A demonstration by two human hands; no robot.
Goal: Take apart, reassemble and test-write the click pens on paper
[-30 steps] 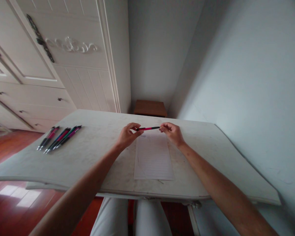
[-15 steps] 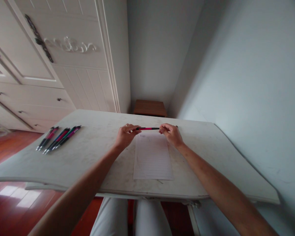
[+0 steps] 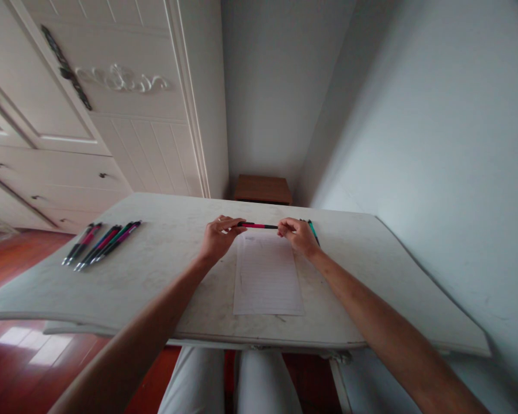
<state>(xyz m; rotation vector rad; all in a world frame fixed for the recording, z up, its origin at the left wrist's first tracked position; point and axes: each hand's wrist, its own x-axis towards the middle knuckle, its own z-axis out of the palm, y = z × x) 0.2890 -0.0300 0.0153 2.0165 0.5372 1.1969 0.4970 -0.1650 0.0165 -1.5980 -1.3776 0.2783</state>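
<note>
A red-and-black pen (image 3: 261, 226) is held level between my two hands, over the far end of a lined sheet of paper (image 3: 268, 276). My left hand (image 3: 221, 237) pinches its left end. At the other end, the fingers of my right hand (image 3: 297, 234) close on the black part. Just beyond my right hand lies a green-and-black pen (image 3: 313, 231), partly covered by the hand. Several pens (image 3: 106, 244) in red, blue, green and purple with black grips lie side by side at the table's left.
The white table (image 3: 172, 230) has smudges on its top. A white wardrobe (image 3: 151, 149) stands behind it on the left, and a grey wall (image 3: 435, 144) rises on the right. A small brown wooden cabinet (image 3: 262, 188) shows past the far edge.
Both hands, with the red-and-black pen, have shifted very slightly left in view. More of the green-and-black pen beside my right hand shows now.
</note>
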